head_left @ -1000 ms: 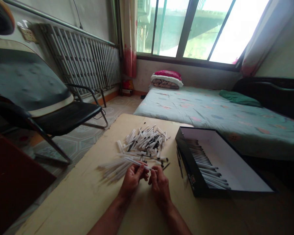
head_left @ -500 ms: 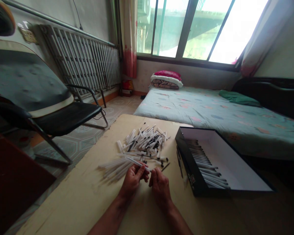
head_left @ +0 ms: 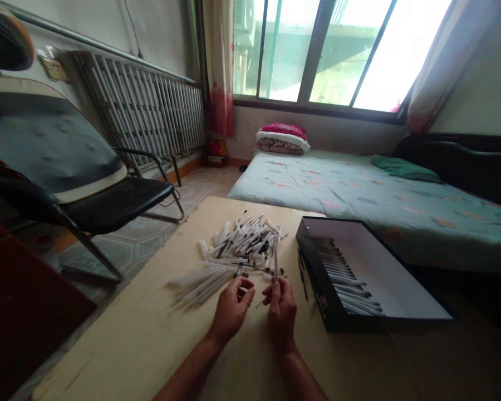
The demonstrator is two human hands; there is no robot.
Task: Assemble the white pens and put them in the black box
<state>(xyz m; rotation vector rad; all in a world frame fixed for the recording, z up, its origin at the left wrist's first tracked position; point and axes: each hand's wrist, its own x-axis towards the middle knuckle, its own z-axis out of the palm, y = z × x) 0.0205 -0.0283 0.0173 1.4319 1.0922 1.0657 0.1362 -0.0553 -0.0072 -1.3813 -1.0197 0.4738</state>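
Observation:
My right hand (head_left: 281,309) is closed around a slim pen (head_left: 276,260), which points up and away from me over the pile. To its left, my left hand (head_left: 232,307) has its fingers curled together. A small pale bit shows between them, too small to name. The hands are apart. Just beyond them lies a heap of white pen barrels and dark pen parts (head_left: 250,240). Longer white tubes (head_left: 202,282) lie side by side left of my left hand. On the right, an open black box (head_left: 322,303) holds a row of pens (head_left: 342,270).
Everything rests on a pale yellow table (head_left: 129,334). Thin dark sticks (head_left: 303,275) lie against the box's left side. A bed (head_left: 338,186) adjoins the table's far side, and a black folding chair (head_left: 117,203) stands to the left.
My hands have moved apart. The pen that slanted from my left hand to my right is now upright in my right hand. The view has shifted slightly.

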